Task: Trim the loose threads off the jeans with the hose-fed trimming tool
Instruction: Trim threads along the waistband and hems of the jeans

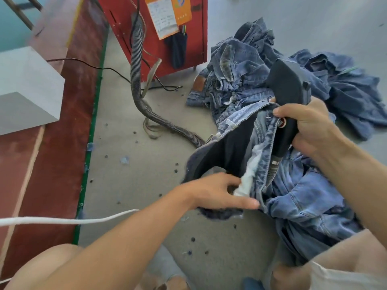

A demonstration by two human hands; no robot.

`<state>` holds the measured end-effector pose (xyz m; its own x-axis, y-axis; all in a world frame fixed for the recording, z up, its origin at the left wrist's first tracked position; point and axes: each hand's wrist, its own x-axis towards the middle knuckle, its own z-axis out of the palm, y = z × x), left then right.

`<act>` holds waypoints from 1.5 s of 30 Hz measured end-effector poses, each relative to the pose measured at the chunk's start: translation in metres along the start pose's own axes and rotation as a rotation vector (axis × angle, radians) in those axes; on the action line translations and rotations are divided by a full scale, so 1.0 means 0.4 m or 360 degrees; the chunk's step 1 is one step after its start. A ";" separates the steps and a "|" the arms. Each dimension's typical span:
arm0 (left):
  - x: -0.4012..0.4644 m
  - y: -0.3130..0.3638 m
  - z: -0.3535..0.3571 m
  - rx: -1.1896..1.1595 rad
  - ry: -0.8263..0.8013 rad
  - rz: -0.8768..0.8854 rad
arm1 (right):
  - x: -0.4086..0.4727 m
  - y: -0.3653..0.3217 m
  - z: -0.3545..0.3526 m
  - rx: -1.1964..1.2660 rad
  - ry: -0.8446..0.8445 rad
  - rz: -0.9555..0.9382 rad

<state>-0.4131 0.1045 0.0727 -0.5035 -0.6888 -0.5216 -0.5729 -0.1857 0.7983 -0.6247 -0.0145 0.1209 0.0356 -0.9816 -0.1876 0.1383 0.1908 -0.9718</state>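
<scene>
Jeans (259, 141): the pair being worked on is held up over the floor between both hands, waistband opened out so you see the dark inside and a white pocket lining
Right hand (310, 126): fingers wrapped round the handle of the trimming tool (287, 95), thumb on top near the waistband edge
Trimming tool: black, wide head pointing up and away, sitting right against the denim, red spot just beside the thumb
Left hand (219, 193): at the lower edge of the opening, fingers mostly straight with the cloth over them, thumb looks like it's pinching the lining but it's kinda hidden
Hose (137, 65): grey ribbed, comes down from the red cabinet (167, 28), curves across the floor (146, 185) and goes behind the jeans
Pile (240, 65): more denim heaped on the floor behind and to the right
Floor: bits of thread fluff scattered about
</scene>
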 end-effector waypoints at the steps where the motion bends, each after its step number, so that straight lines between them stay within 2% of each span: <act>1: 0.009 0.006 0.019 -0.0037 0.0110 0.0079 | 0.004 0.002 -0.002 0.0000 -0.0002 -0.0002; 4: 0.024 0.001 0.039 -0.0398 0.0515 0.0130 | 0.015 0.004 -0.013 -0.0003 -0.0018 0.0034; 8: 0.019 -0.012 0.008 -0.0799 0.0822 0.0035 | 0.036 0.002 -0.045 -0.0245 0.0047 0.0075; 11: 0.018 -0.023 -0.005 -0.0857 0.0967 -0.0096 | 0.037 0.024 -0.056 -0.0361 0.0036 0.0159; 14: 0.020 -0.023 0.005 -0.1016 0.0858 -0.0130 | 0.033 0.050 -0.055 -0.0467 0.0029 0.0251; 17: 0.012 -0.024 0.002 -0.1401 0.0509 -0.0017 | 0.029 0.053 -0.057 -0.0466 0.0033 0.0298; 19: 0.008 -0.025 -0.001 -0.1435 0.0358 0.0086 | 0.024 0.041 -0.055 -0.0477 0.0044 0.0256; 20: 0.010 -0.025 0.004 -0.1408 0.0420 0.0098 | 0.020 0.033 -0.054 -0.0490 0.0074 0.0216; 21: 0.016 -0.024 0.012 -0.1379 0.0588 0.0070 | 0.012 0.023 -0.051 -0.0501 0.0114 0.0167; 23: 0.035 -0.023 0.027 -0.1312 0.1059 -0.0070 | -0.016 0.002 -0.035 -0.0526 0.0158 0.0068; 25: 0.053 -0.018 0.040 -0.1148 0.1411 -0.0136 | -0.059 0.000 -0.004 -0.0605 0.0066 0.0012; 27: 0.067 -0.003 0.056 -0.0912 0.1578 -0.0096 | -0.109 0.029 0.038 -0.0689 -0.0006 0.0041; 29: 0.075 0.022 0.077 -0.0784 0.1645 -0.0044 | -0.137 0.061 0.079 -0.0838 0.0087 0.0060; 32: 0.079 0.056 0.110 -0.0722 0.1664 0.0009 | -0.133 0.072 0.112 -0.0861 0.0153 0.0093; 34: 0.076 0.075 0.123 -0.0844 0.1511 0.0086 | -0.115 0.072 0.108 -0.0789 0.0153 0.0158; 37: 0.066 0.083 0.119 -0.1138 0.1225 0.0069 | -0.098 0.070 0.091 -0.0703 0.0087 0.0276; 39: 0.063 0.074 0.101 -0.1310 0.1193 -0.0038 | -0.090 0.064 0.080 -0.0563 0.0049 0.0312; 41: 0.060 0.068 0.082 -0.1651 0.1148 -0.0104 | -0.080 0.055 0.068 -0.0446 0.0023 0.0318; 45: 0.061 0.071 0.056 -0.2142 0.1020 -0.0135 | -0.062 0.049 0.049 -0.0504 -0.0051 0.0282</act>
<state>-0.4560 0.0981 0.0761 0.0665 -0.7599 -0.6467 0.6051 -0.4846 0.6317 -0.6035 0.0139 0.1095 0.0632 -0.9319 -0.3572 -0.1858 0.3407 -0.9216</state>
